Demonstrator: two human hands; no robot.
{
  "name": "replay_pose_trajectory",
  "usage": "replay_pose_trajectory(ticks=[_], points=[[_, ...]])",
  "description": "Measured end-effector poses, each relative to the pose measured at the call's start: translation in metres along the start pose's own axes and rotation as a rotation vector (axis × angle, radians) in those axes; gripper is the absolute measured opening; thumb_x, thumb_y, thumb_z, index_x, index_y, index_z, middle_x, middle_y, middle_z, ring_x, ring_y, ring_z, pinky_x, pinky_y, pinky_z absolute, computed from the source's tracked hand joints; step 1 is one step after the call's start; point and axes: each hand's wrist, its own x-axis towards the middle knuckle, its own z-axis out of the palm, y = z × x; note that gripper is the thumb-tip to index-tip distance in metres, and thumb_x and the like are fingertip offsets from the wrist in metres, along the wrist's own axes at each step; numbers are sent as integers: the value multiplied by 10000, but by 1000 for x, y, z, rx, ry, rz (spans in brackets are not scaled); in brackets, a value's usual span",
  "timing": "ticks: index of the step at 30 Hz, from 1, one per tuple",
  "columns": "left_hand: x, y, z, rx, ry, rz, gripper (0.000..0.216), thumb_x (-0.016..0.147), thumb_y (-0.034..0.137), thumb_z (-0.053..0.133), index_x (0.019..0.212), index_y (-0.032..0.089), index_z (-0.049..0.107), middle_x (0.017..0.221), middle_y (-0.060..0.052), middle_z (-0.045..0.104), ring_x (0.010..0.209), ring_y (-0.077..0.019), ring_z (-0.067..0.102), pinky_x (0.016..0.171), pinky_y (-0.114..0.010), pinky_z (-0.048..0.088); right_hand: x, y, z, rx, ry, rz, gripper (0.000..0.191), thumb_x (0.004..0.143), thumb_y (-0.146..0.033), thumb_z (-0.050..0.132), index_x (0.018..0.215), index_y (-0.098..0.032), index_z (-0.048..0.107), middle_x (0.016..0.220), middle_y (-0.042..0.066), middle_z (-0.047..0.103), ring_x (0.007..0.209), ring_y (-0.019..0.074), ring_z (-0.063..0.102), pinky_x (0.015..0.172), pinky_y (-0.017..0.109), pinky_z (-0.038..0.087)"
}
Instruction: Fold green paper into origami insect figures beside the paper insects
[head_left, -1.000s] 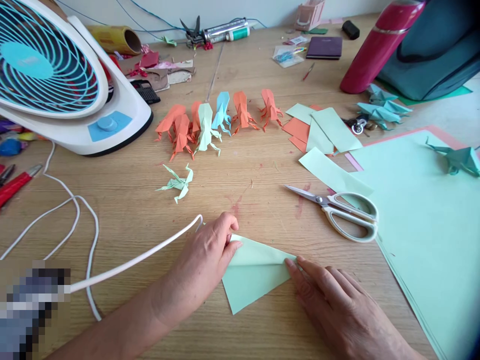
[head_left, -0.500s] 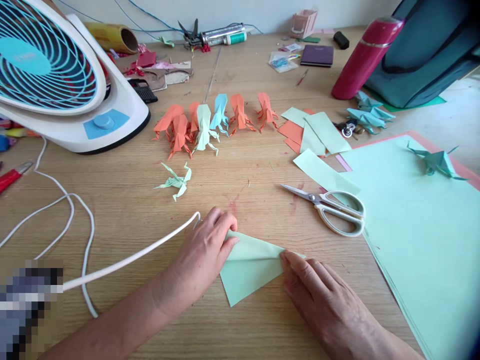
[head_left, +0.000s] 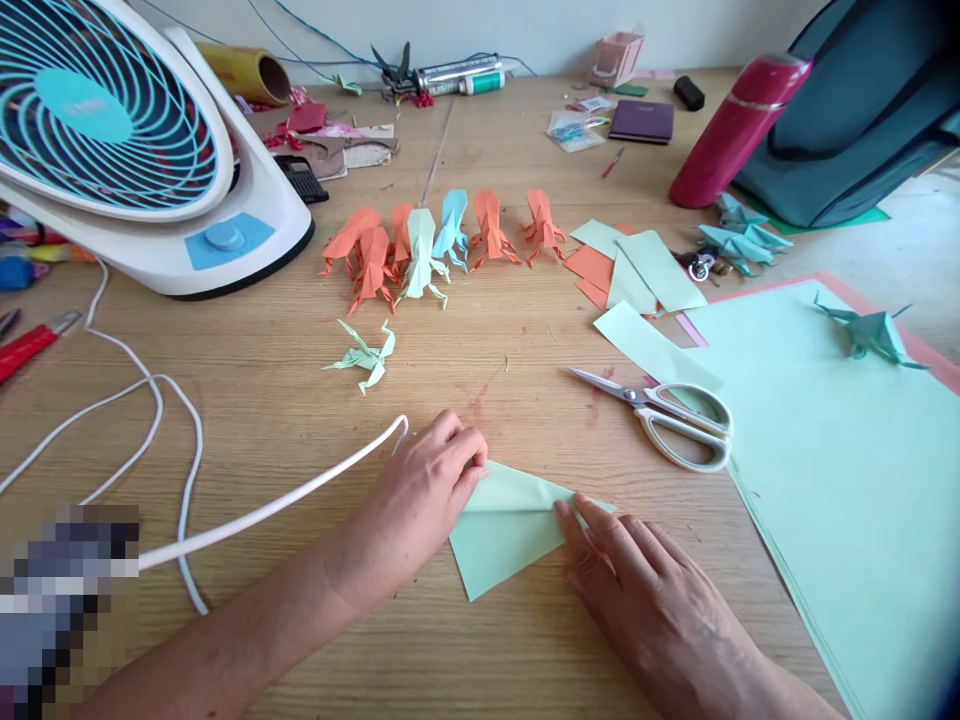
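Observation:
A pale green sheet of paper point(head_left: 504, 556), partly folded over along its upper edge, lies on the wooden table in front of me. My left hand point(head_left: 433, 482) pinches its upper left corner between thumb and curled fingers. At the right end of the fold, my right hand point(head_left: 649, 595) presses thumb and index fingertip onto the paper, its other fingers bent. The fold's pointed tip shows just beyond the right index finger. White-handled scissors point(head_left: 660, 410) lie beyond my right hand. A pale green folded paper figure point(head_left: 366, 357) rests beyond my left hand.
Several orange folded figures point(head_left: 491, 230) stand farther back, near cut paper pieces point(head_left: 660, 272). Large green sheets point(head_left: 840, 470) cover the right side. A fan point(head_left: 247, 220) stands left, with a white cable point(head_left: 277, 505) near my left forearm. A pink bottle point(head_left: 739, 130) stands back right.
My right thumb and index finger have spread apart slightly and now press on the fold. My left hand keeps its pinch on the corner. The whole view has shifted slightly.

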Motion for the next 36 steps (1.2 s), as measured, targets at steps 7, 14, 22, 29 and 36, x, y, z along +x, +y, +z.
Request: replay_pose_trajectory(ticks=[7, 14, 22, 29, 36], points=[[1, -5, 0, -37, 9, 18, 135, 906, 122, 535, 794, 192, 563, 868, 10, 533, 741, -129, 537, 669, -270, 412, 2, -1, 1, -40, -46, 16, 471, 922, -130, 430, 1385, -65, 490, 1201, 179, 598, 894, 237, 582, 751, 385, 550], [0, -6, 1, -86, 68, 31, 124, 895, 115, 534, 809, 197, 568, 876, 7, 553, 777, -135, 570, 670, -264, 434, 5, -3, 1, -29, -10, 41, 463, 914, -111, 418, 1367, -65, 503, 1170, 181, 599, 892, 237, 584, 721, 375, 552], [-2, -7, 5, -87, 86, 43, 129, 901, 99, 532, 827, 198, 568, 868, 14, 539, 757, -125, 552, 667, -258, 416, 10, 1, -4, 20, -51, -64, 416, 817, -2, 407, 1141, -70, 658, 1275, 186, 581, 758, 205, 536, 647, 358, 535], [-7, 2, 3, 76, 155, 187, 168, 963, 151, 478, 853, 183, 600, 867, -22, 573, 803, -162, 543, 722, -303, 433, 14, 4, -7, 61, -37, -57, 396, 876, -37, 385, 1161, -69, 658, 1293, 172, 606, 744, 195, 563, 621, 344, 531], [-30, 11, 21, 394, 262, 594, 272, 967, 123, 457, 1161, 117, 649, 1149, -73, 690, 1003, -226, 585, 925, -426, 430, 15, 5, -5, 63, -7, -55, 379, 906, -34, 375, 1170, -52, 647, 1239, 172, 645, 738, 187, 602, 608, 331, 528]])
